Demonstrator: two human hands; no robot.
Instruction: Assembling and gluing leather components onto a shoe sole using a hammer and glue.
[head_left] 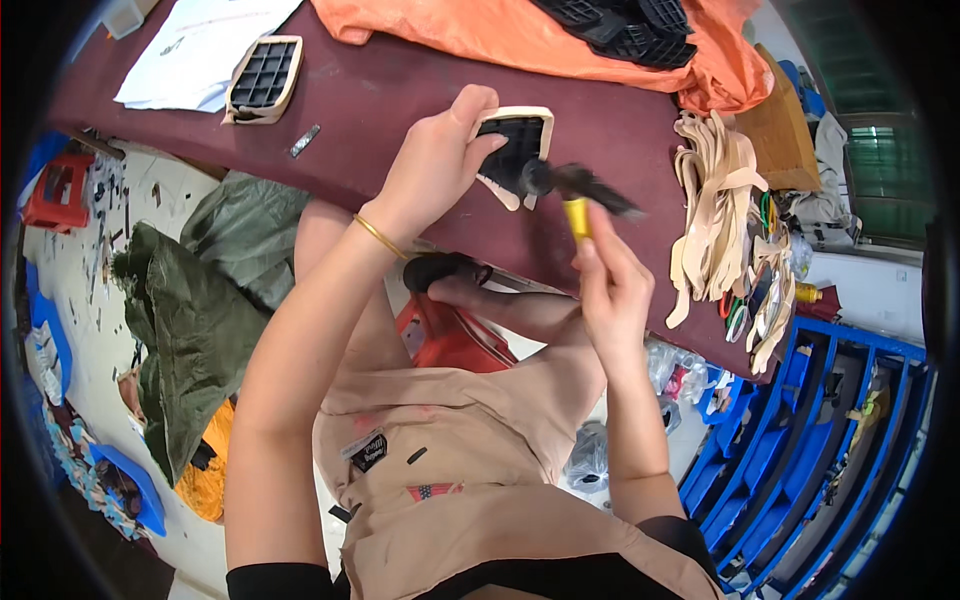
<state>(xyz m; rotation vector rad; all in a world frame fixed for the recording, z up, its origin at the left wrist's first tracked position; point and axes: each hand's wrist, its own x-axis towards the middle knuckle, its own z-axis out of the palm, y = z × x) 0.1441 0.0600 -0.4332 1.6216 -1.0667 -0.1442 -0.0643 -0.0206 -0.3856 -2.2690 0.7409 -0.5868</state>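
Observation:
My left hand (440,150) pinches a black gridded plate (512,140) over the near side of the maroon-topped table, thumb on its face. A beige strip (546,122) wraps the plate's far and right edges, and its loose ends hang toward me. In my right hand (612,285) is a hammer (578,215) with a yellow handle. The dark hammer head is blurred by motion; its round face is at the plate's right edge, but whether it touches I cannot tell. Left of my hands lies a similar black plate (262,82) with beige strip around its rim.
Beige strips (712,215) lie piled at the table's right end, beside scissors (738,318). Several black plates (630,30) rest on orange cloth (440,25) at the back. White papers (190,50) and a small metal piece (305,140) lie left. A blue rack (775,480) stands lower right.

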